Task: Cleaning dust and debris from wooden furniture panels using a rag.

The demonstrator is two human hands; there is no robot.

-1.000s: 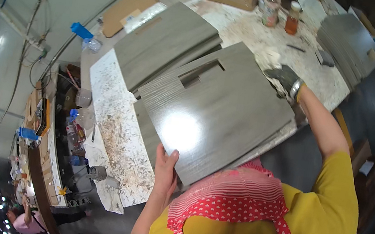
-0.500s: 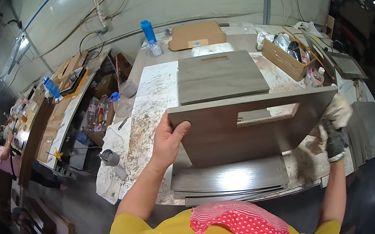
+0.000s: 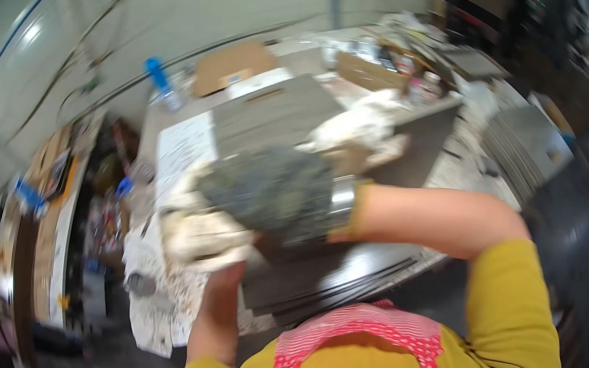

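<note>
The right hand [image 3: 271, 188], in a grey-and-white work glove, crosses in front of the grey panel [image 3: 274, 115] and seems to grip its near edge, though blur hides the fingers. The left hand [image 3: 221, 280] comes up from below the panel; whether it grips cannot be told. The panel lies over the spattered counter [image 3: 176, 150]. Beyond the panel sit a cardboard box [image 3: 366, 72] and a blue-capped bottle [image 3: 160, 82].
</note>
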